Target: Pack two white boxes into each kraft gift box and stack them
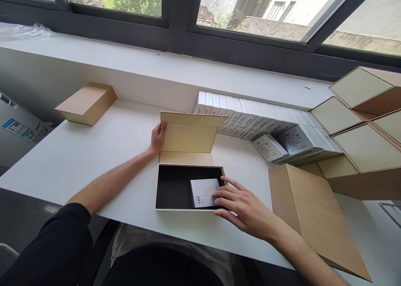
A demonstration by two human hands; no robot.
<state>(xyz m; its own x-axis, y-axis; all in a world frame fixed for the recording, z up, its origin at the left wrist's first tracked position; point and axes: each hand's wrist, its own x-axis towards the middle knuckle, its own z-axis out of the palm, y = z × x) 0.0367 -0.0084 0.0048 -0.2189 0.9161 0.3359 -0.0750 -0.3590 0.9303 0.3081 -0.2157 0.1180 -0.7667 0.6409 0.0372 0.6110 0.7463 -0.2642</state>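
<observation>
An open tan gift box with a black lining sits on the white table, its hinged lid standing up behind it. My left hand grips the lid's left edge, fingers closed round it. My right hand lies with fingers stretched out on a small white carton that rests in the box's right half.
Rows of small white cartons line the wall at the back right. A closed tan box stands at the back left. A large tan box lies to the right, with stacked tan boxes beyond it. A window ledge runs behind the table.
</observation>
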